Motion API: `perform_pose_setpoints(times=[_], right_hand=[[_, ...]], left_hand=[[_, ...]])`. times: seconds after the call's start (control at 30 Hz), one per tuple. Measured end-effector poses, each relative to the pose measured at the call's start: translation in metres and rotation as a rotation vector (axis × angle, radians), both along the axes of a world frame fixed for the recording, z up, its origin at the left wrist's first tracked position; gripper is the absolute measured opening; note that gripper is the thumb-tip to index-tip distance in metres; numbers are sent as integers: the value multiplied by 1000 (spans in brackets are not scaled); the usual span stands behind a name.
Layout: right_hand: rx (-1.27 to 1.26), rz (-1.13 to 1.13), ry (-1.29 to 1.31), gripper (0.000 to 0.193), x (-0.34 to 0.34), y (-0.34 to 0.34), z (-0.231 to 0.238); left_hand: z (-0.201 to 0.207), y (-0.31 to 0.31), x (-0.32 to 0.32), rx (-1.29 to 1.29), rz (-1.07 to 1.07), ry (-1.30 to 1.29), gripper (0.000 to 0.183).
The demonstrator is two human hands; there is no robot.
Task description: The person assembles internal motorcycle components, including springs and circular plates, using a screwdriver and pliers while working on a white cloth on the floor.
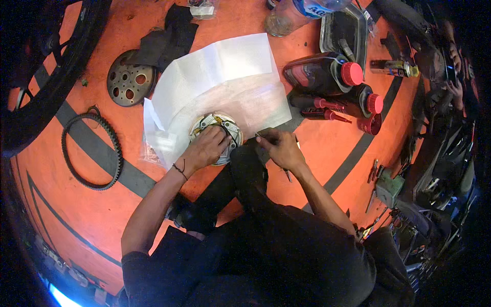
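A round metal clutch assembly [207, 121] with pale shoes and yellowish bits sits on the white sheet [220, 64], near its lower edge. Over its middle lies my left hand [208, 146], fingers curled down and gripping it; the hand hides much of the part. Just to the right, apart from the clutch, my right hand [282, 149] is closed in a pinch. A small thin tip shows at its fingers, but the thing held is too small to name. A thin dark rod [289, 175] shows below that hand; I cannot tell whether it is held.
Left of the sheet are a toothed drive belt [118, 148] and a drilled clutch bell [132, 79] beside a dark cloth [171, 38]. To the right lie black bottles with red caps [352, 74], a spray can [394, 68], a metal tray [364, 43] and a clear bottle [281, 21].
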State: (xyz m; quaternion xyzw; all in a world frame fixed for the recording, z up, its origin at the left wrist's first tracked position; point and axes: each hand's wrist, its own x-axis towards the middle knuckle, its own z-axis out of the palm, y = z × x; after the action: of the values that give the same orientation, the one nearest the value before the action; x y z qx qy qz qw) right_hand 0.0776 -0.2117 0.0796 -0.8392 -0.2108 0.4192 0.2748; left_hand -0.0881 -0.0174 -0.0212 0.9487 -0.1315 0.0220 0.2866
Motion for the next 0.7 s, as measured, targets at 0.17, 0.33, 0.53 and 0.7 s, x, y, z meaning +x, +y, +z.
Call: perform_pose_setpoints(times=[0.17,0.33,0.53,0.7], right_hand=[[-5,-33,0,25,-5,-5,1],[19,-65,-24,24,-3,1,7],[41,-47,14,24,-6,-6,0],[19,-74,56,26,-15,-17,-7]], left_hand=[[5,-6,0,-18,28,37,34],[-2,-9,-1,-7,111,0,40],[-3,1,9,47,-23,45,38],[1,11,14,78,-134,-64,30]])
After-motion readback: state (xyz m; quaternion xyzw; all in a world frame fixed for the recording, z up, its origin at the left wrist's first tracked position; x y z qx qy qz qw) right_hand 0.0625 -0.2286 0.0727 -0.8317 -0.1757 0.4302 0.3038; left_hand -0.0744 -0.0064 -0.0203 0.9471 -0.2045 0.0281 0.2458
